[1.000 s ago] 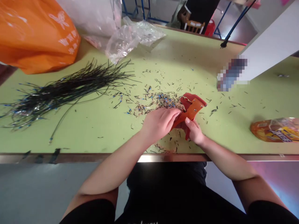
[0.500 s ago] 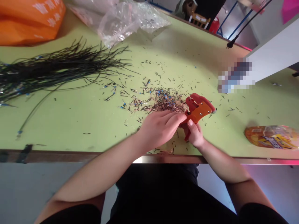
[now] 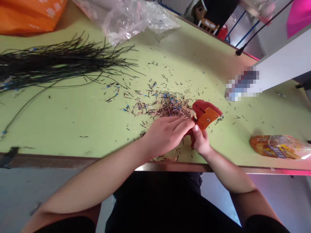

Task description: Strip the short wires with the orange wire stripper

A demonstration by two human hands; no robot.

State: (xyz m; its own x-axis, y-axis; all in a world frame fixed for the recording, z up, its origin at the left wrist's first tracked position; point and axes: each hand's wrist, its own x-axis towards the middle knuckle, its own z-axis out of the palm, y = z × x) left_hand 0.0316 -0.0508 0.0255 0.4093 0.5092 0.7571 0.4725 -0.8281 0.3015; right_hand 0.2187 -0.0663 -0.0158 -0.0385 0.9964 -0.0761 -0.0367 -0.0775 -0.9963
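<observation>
My right hand point(image 3: 201, 139) is wrapped round the handles of a red and orange wire stripper point(image 3: 207, 114), its thumb along the near side. The tool's head points up and to the right, over the table. My left hand point(image 3: 165, 133) reaches across in front, its fingers pressed together at the left side of the stripper; what they hold, if anything, is hidden. Just beyond both hands lies a heap of black insulation scraps and copper strands point(image 3: 173, 105), with small blue pieces among them. A bundle of black wires point(image 3: 68, 63) lies to the left.
Clear plastic bags point(image 3: 128, 19) and an orange bag point(image 3: 29, 16) lie along the far left. An orange snack bag point(image 3: 277, 146) is on the right, near the front edge. A white panel point(image 3: 286, 61) rises at the right, with a black plug point(image 3: 239, 51) hanging beside it.
The view has shifted slightly, moving the table's things a little in the picture. Both hands stay at the wire stripper, which has hardly moved.
</observation>
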